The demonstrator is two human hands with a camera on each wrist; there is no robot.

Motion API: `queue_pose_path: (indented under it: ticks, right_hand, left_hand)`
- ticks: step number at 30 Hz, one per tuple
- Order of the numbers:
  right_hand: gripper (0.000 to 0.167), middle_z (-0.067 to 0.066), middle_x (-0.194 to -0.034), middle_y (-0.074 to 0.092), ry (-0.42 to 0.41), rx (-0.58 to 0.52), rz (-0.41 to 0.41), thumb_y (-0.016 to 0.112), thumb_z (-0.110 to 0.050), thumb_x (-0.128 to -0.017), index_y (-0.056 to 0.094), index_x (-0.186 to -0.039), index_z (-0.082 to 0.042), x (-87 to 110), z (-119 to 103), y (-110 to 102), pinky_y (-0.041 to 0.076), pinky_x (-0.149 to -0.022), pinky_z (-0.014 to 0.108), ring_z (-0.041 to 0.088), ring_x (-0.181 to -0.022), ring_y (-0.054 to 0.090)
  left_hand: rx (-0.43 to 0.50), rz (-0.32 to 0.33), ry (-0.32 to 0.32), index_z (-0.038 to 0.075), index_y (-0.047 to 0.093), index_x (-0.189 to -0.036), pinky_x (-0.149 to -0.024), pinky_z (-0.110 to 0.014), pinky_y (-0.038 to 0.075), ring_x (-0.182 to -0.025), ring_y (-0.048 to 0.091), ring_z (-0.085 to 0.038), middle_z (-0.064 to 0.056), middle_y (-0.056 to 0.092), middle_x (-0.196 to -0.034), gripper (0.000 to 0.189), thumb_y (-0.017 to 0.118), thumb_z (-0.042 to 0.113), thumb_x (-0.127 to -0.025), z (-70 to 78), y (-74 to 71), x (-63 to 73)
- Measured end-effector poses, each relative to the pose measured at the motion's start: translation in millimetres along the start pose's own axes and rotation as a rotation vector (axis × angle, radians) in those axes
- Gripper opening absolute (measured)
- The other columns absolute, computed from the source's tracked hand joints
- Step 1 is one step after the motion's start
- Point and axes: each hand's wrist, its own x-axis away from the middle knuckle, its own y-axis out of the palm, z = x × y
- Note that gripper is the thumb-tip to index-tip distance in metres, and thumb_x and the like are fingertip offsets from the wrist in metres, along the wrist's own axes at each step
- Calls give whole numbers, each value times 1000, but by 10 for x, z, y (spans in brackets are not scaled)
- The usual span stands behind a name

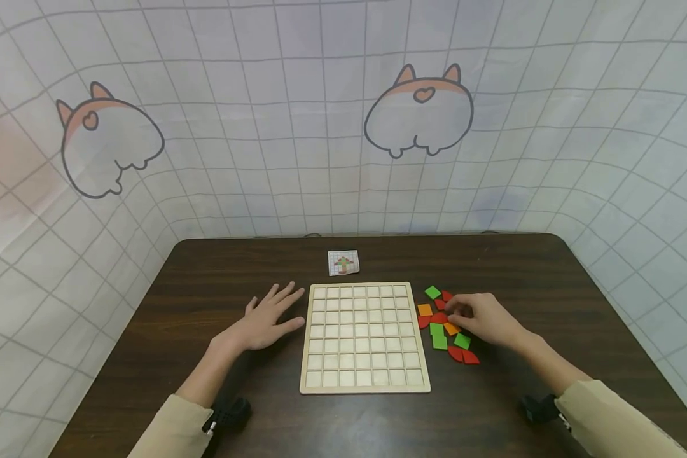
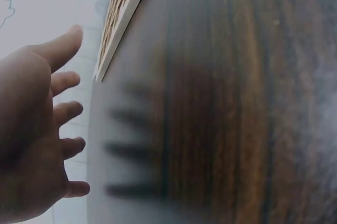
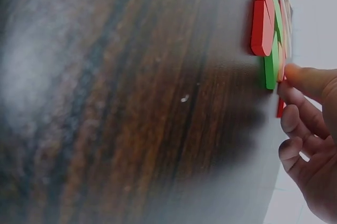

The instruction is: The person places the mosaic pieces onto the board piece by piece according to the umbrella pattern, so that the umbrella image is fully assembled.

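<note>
A square pale wooden board (image 1: 363,338) with a grid of shallow recesses lies on the dark table. Just to its left, my left hand (image 1: 266,322) is spread with the fingers straight, holding nothing; the left wrist view shows this hand (image 2: 31,129) beside the board's edge (image 2: 126,19). Right of the board is a loose group of flat pieces, including green squares (image 1: 439,342), an orange square (image 1: 425,310) and red quarter-round pieces (image 1: 471,357). My right hand (image 1: 481,318) reaches into this group with bent fingers, fingertips right at the pieces; I cannot tell whether it pinches one.
A small paper card (image 1: 343,262) with a coloured pattern on a grid lies behind the board. The brown wooden table (image 1: 372,426) ends at the back against a white checked cloth (image 1: 275,191) with cartoon drawings. Black wrist cameras (image 1: 231,413) sit at both sleeves.
</note>
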Motion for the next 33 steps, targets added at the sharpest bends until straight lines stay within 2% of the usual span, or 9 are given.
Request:
queue_pose_path:
  ticks: [7,12,20,25,33]
  right_hand:
    - [12,-12,-77,61,2,-4,-21,78,-11,-93,75,-104,-8,-22,-16,-14,48,-59,26,5,-64,52]
    - [14,-12,-75,60,-2,-24,-52,78,-11,-92,75,-105,-8,-37,-28,-25,47,-58,27,5,-63,51]
    - [11,-11,-72,59,18,-31,-72,77,-12,-93,76,-103,-8,-37,-44,5,46,-58,26,7,-61,51]
    - [8,-10,-73,59,54,-27,-51,76,-12,-94,75,-100,-8,-45,-60,27,47,-59,27,9,-63,52]
    - [8,-9,-71,58,100,38,-14,75,-11,-93,74,-101,-8,-51,-47,92,47,-57,27,9,-60,51]
  left_hand:
    - [-36,-120,29,20,25,-166,-110,-78,2,-155,3,-42,-9,12,-171,82,60,56,-100,62,35,-8]
    - [-42,-170,32,20,25,-166,-111,-77,0,-155,1,-42,-8,13,-171,92,67,60,-94,68,36,-6]
    - [-37,-181,29,20,24,-166,-110,-78,-1,-155,0,-43,-9,13,-171,97,70,61,-91,71,28,0]
    - [-29,-179,31,19,24,-166,-110,-78,-2,-155,0,-43,-11,13,-171,97,70,60,-91,67,29,6]
    - [-24,-175,29,18,24,-166,-110,-78,-2,-155,-1,-44,-11,13,-171,97,71,59,-91,57,47,1]
